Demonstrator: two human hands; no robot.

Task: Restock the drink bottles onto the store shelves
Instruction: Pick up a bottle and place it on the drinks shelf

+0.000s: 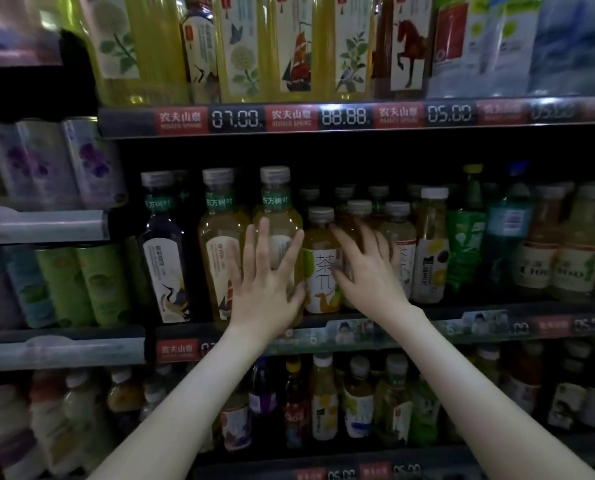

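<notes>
Left hand (265, 285): fingers spread on tall yellow plastic "东方树叶" bottle (278, 216), centre.
Right hand (368, 271): fingers spread on short yellow "茶" bottle (320, 271).

We get a dim, bluish pic overall. Brightest part is the top-shelf bottles (289, 46), glowing yellow-green w/ light through the liquid. The recess (358, 161) behind the mid-shelf caps (216, 174) goes near black. Our left hand (265, 282) and right hand (368, 271) read pale vs that dark, edges slightly soft. The price digits (237, 118) are crisp at centre, smeared far right. The cans (47, 161) at left and the low-left bottles (47, 420) are blurred. Top left corner is a purple-grey smear. The shelf edges (497, 313) bow toward the sides: wide-angle distortion.
</notes>
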